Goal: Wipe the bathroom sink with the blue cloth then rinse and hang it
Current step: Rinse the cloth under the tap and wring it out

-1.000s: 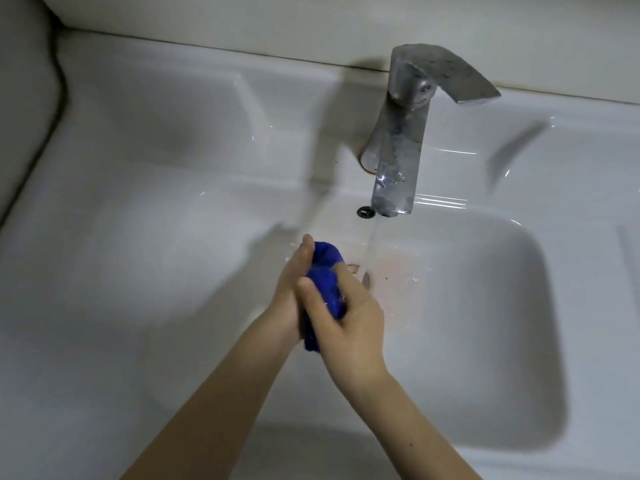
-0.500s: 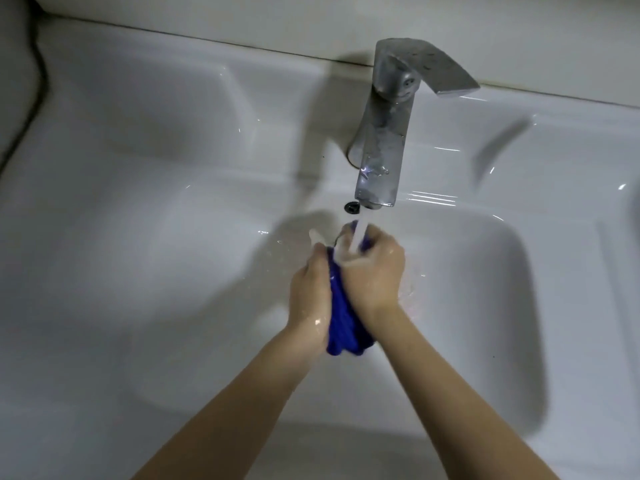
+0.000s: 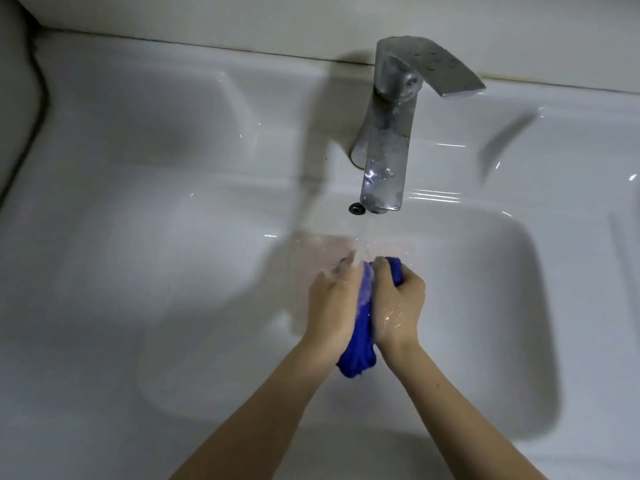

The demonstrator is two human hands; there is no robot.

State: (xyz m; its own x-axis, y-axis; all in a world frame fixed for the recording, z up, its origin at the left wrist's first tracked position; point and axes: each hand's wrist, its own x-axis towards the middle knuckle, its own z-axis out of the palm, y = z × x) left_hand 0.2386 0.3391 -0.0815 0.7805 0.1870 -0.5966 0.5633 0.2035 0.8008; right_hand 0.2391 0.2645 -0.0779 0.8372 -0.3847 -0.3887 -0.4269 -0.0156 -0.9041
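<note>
The blue cloth (image 3: 357,358) is bunched up between both my hands over the white sink basin (image 3: 485,341). My left hand (image 3: 330,306) grips its left side and my right hand (image 3: 400,306) grips its right side, fingers curled over the top. A thin stream of water falls from the metal tap (image 3: 388,161) onto the cloth's top, between my fingertips. Both hands are wet. The cloth's lower end hangs out below my wrists.
The tap's lever handle (image 3: 446,71) points right. A small dark overflow hole (image 3: 356,208) sits left of the spout. Flat sink ledges lie left (image 3: 121,150) and right of the tap. A wall runs behind the sink.
My hands have shifted slightly right and lower under the stream. The right hand's fingers now curl over the cloth's top right corner, and more cloth shows between my hands.
</note>
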